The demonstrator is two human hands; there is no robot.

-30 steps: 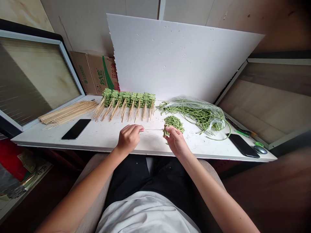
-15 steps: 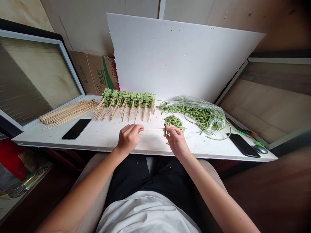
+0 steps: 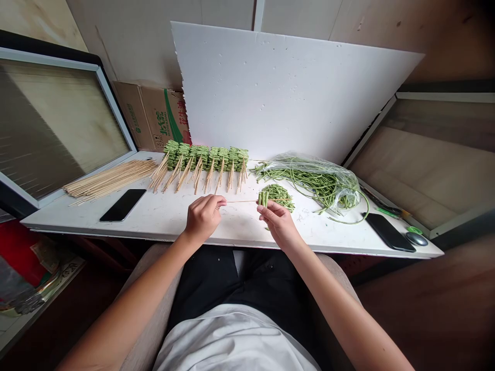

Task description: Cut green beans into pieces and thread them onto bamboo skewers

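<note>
Thin bamboo skewer [image 3: 242, 201]: seen from the head camera, it hangs flat in the air just above the white bench [image 3: 162, 216], between the person's two hands. The left hand [image 3: 203, 216] has its grip pinched shut on the blunt end. The right hand [image 3: 280, 224] has its grip closed on a few short green bean pieces [image 3: 263, 197] that sit side by side at the other end of the skewer.

The skewer looks very light and stiff, but so thin that it could snap if bent. Its tip is likely sharp. The blunt end looks like the safe place to hold it. The bean pieces look small and firm, and could split if they were squeezed hard. Holding them by their sides, away from the tip, seems best.

Just behind the right hand lies a small heap of cut beans [image 3: 282, 195]. Beside that heap is a clear plastic bag of long green beans [image 3: 320, 180]. A row of filled bean skewers [image 3: 204, 162] lies along the back of the bench. To the left are a pile of bare sticks [image 3: 112, 178] and a black phone [image 3: 122, 204].
</note>
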